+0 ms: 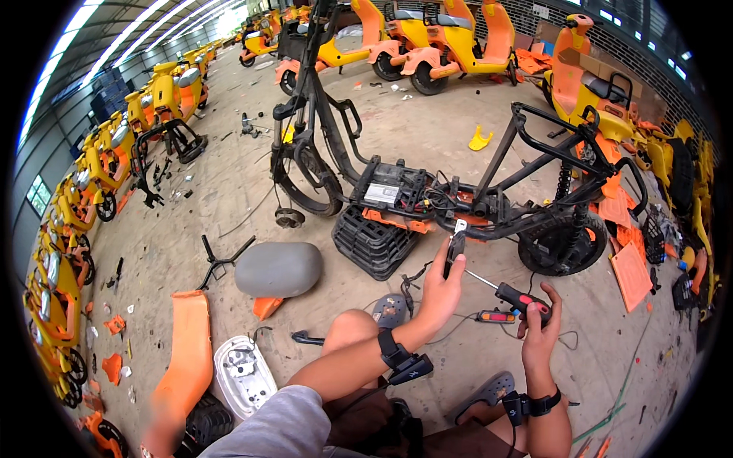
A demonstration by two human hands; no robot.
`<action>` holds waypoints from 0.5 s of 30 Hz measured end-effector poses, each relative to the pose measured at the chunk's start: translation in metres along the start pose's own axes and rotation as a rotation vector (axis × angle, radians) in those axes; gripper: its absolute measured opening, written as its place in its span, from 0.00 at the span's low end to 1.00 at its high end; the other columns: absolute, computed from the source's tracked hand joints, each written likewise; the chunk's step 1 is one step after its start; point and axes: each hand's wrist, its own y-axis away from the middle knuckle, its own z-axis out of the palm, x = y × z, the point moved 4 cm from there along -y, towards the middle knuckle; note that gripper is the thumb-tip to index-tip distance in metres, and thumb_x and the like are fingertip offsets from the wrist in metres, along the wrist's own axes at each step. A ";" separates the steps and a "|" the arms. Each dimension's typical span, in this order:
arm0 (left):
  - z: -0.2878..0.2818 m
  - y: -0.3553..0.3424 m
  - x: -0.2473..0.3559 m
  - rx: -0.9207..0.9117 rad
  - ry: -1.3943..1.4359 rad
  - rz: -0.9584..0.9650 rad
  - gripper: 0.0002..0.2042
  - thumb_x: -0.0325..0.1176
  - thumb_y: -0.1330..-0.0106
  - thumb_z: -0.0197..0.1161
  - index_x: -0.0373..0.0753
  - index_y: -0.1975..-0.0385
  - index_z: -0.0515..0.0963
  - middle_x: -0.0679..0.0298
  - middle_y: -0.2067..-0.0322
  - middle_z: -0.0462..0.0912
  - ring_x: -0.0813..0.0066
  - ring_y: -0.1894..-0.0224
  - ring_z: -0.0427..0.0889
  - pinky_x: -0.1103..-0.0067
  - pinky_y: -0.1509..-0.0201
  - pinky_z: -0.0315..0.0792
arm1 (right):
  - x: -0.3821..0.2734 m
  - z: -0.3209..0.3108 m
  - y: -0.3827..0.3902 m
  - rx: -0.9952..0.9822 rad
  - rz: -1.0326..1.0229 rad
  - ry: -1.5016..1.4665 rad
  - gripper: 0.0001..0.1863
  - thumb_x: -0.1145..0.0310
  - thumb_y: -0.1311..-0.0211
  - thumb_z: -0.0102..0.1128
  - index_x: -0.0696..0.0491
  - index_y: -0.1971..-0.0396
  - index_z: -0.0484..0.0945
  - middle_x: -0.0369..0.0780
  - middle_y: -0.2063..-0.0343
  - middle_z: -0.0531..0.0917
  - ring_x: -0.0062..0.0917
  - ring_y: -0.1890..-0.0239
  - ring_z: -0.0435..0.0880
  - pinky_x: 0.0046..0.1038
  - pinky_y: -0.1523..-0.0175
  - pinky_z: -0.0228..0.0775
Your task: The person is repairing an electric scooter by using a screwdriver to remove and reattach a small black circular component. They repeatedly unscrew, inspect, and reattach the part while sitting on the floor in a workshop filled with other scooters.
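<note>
My left hand (443, 290) is closed around a small black part with a pale metal tab (460, 227) at its upper end; its kind does not show clearly. In my right hand (539, 336) is a screwdriver (524, 299) with a black and red handle, held loosely with one finger lifted off. The shaft points left, its tip beside my left hand. Beyond both hands stands a stripped black scooter frame (500, 179), with a silver box (384, 195) and loose wiring in its middle. On the floor below the screwdriver lies a red and black tool (496, 317).
A black crate (376, 240) sits beneath the frame. To my left lie a grey scooter seat (279, 269), a curved orange panel (189, 343) and a white tray-like shell (243, 374). Yellow scooters (458, 46) line the back and left. Orange panels (632, 275) are heaped at right.
</note>
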 end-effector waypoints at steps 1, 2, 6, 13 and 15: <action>0.000 -0.001 -0.002 0.005 0.000 0.017 0.27 0.40 0.28 0.56 0.37 0.32 0.60 0.75 0.75 0.66 0.88 0.78 0.58 0.85 0.78 0.53 | 0.001 0.000 0.000 -0.010 0.011 0.025 0.23 0.67 0.33 0.53 0.54 0.40 0.65 0.35 0.77 0.75 0.12 0.84 0.67 0.15 0.80 0.56; 0.000 -0.002 -0.004 0.004 -0.010 0.024 0.27 0.39 0.28 0.56 0.37 0.32 0.60 0.75 0.75 0.66 0.88 0.78 0.58 0.85 0.78 0.53 | 0.001 0.000 0.000 -0.008 0.022 0.023 0.23 0.67 0.34 0.53 0.55 0.40 0.65 0.35 0.77 0.75 0.13 0.84 0.68 0.16 0.80 0.57; 0.000 -0.005 -0.011 0.007 -0.023 0.052 0.27 0.38 0.28 0.56 0.37 0.32 0.60 0.75 0.76 0.66 0.88 0.78 0.58 0.85 0.78 0.53 | 0.001 0.000 0.000 -0.016 0.006 0.024 0.23 0.67 0.34 0.54 0.55 0.41 0.65 0.35 0.76 0.75 0.13 0.84 0.68 0.16 0.79 0.57; 0.000 -0.006 -0.015 0.002 -0.039 0.080 0.26 0.36 0.29 0.57 0.37 0.33 0.61 0.75 0.77 0.65 0.88 0.78 0.59 0.85 0.77 0.54 | 0.000 0.000 0.000 -0.017 -0.005 0.044 0.23 0.66 0.33 0.55 0.55 0.41 0.65 0.34 0.76 0.74 0.12 0.83 0.68 0.15 0.79 0.57; 0.000 -0.006 -0.016 0.006 -0.034 0.063 0.26 0.36 0.29 0.57 0.37 0.33 0.61 0.75 0.76 0.65 0.88 0.77 0.59 0.85 0.77 0.54 | 0.000 0.000 0.000 -0.016 -0.009 0.043 0.23 0.66 0.33 0.55 0.55 0.40 0.65 0.33 0.76 0.74 0.12 0.83 0.68 0.15 0.79 0.57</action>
